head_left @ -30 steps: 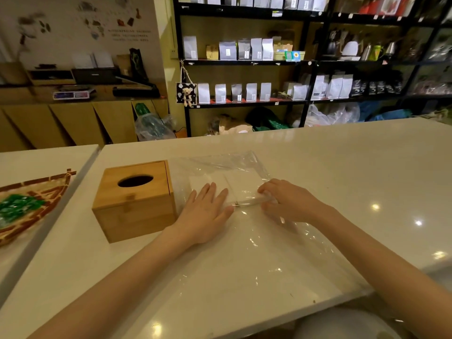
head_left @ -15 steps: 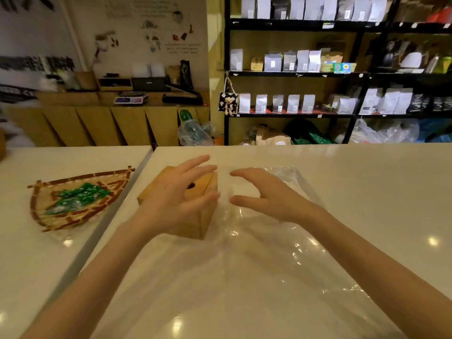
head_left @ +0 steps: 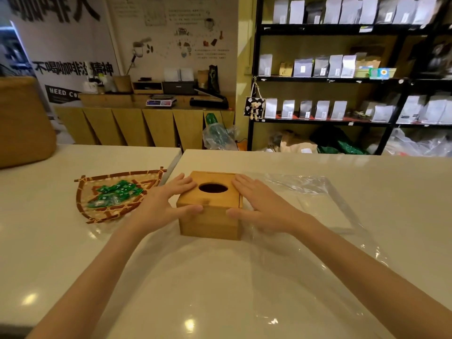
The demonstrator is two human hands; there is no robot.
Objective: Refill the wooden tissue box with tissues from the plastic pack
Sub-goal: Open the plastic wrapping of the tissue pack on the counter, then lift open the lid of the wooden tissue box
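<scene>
Wooden tissue box (head_left: pixel 210 211) held between both hands.
It is clasped on the white worktop (head_left: pixel 367 182) by the left hand (head_left: pixel 163 204) and right hand (head_left: pixel 263 206); the clear plastic pack (head_left: pixel 315 204) is spread alongside.

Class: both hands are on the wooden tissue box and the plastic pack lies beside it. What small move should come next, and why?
Probably lift or slide off the top of the wooden tissue box. The left hand and right hand clasp its two sides, the oval slot shows dark with no tissue poking out, and the plastic pack lies just right, so the box likely needs opening first.
</scene>
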